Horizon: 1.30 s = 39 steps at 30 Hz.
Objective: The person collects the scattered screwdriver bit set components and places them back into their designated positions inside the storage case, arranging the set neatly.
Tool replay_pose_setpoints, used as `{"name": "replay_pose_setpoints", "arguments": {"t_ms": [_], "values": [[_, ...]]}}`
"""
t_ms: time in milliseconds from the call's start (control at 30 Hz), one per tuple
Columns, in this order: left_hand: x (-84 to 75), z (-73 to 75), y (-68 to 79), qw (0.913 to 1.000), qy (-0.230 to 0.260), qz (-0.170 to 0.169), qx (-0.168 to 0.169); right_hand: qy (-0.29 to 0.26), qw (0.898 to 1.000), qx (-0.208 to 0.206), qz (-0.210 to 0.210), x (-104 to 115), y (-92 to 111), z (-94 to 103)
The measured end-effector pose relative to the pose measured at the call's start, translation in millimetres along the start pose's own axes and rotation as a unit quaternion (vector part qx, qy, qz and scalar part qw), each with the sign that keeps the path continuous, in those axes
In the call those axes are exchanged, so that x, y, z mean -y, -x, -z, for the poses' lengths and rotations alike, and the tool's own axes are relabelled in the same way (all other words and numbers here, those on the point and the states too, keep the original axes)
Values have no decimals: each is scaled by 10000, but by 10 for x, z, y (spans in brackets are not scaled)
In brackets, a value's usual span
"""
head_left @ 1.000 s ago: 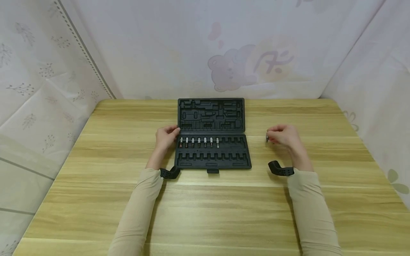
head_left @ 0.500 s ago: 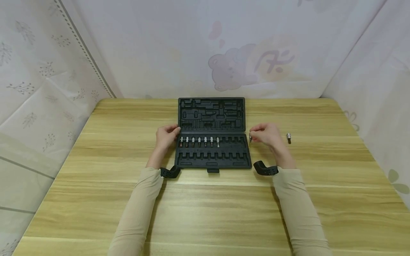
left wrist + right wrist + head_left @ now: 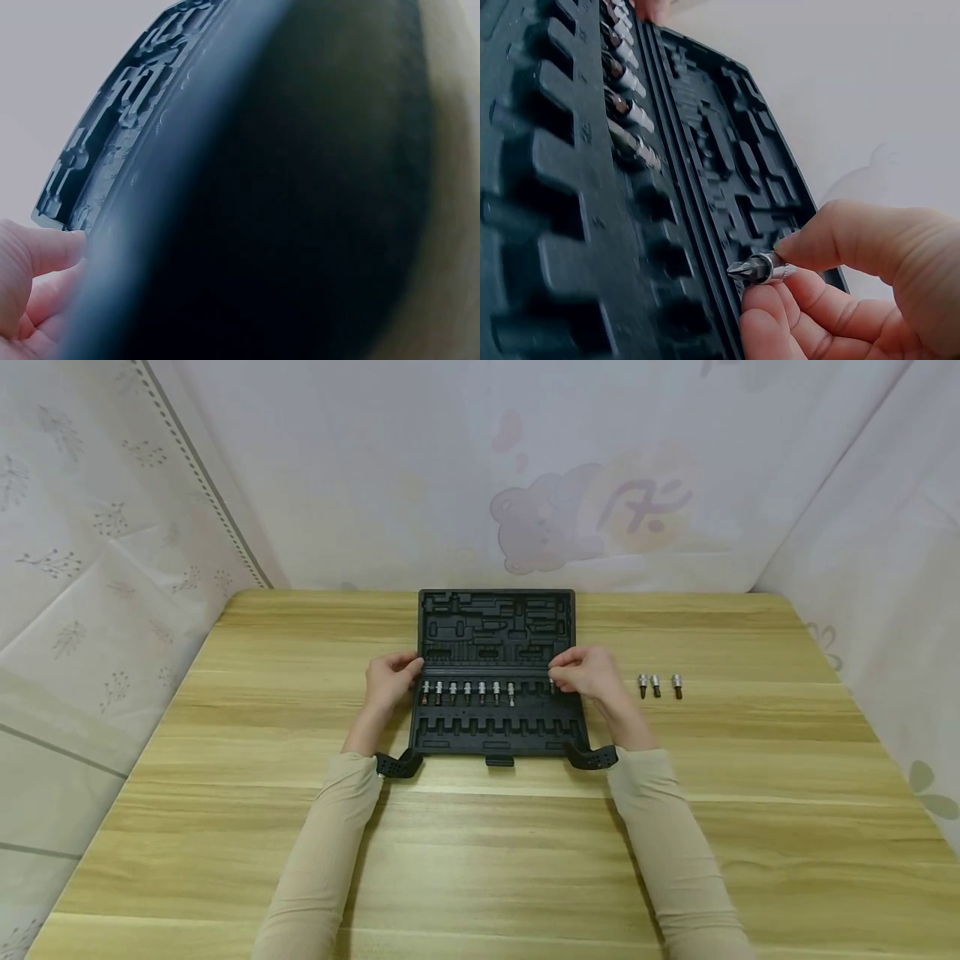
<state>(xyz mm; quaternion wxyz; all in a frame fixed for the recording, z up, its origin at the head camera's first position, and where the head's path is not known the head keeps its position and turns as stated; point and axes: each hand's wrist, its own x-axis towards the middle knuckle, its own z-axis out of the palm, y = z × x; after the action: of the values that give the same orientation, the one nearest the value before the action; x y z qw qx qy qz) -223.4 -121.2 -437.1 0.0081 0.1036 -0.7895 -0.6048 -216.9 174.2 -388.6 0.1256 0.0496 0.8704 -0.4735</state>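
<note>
A black socket case [image 3: 487, 747] lies with its lid folded back. Several bit sockets [image 3: 467, 693] fill the left part of its upper row of slots. My left hand [image 3: 390, 677] holds the case's left edge near the hinge; in the left wrist view its thumb [image 3: 56, 250] touches the edge. Over the right part of the upper row, my right hand [image 3: 592, 675] pinches a Phillips bit socket [image 3: 763, 268] between thumb and fingers. In the right wrist view its cross tip points left, above the case near the hinge, beside vacant slots.
On the wooden table [image 3: 480, 860], right of the case, three bit sockets stand apart: one on the left [image 3: 642, 685], a middle one [image 3: 656, 685] and one on the right [image 3: 677, 686]. The lid [image 3: 495, 647] has moulded recesses. Patterned cloth [image 3: 420, 485] hangs behind the table.
My right hand has moved left from the table to over the case, carrying the Phillips bit socket. Three bit sockets on the right have come into view from behind it. My left hand stays put.
</note>
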Motion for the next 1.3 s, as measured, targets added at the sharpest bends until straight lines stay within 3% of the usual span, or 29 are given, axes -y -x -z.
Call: {"name": "replay_pose_setpoints", "arguments": {"t_ms": [667,867,1133,1300], "values": [[-2,-1,-7,10000,-82,-22,-19,73,9999,24,105,106,-54,-316],[-6,0,-2,9999,-94,-65,-20,662,9972,-157,297,128,-63,-372],[-12,-3,4,9999,-132,-78,-28,1793,9825,-391,323,189,-45,-412],[-7,-5,-9,9999,-85,-49,-36,1699,9853,-60,184,197,-48,-378]]}}
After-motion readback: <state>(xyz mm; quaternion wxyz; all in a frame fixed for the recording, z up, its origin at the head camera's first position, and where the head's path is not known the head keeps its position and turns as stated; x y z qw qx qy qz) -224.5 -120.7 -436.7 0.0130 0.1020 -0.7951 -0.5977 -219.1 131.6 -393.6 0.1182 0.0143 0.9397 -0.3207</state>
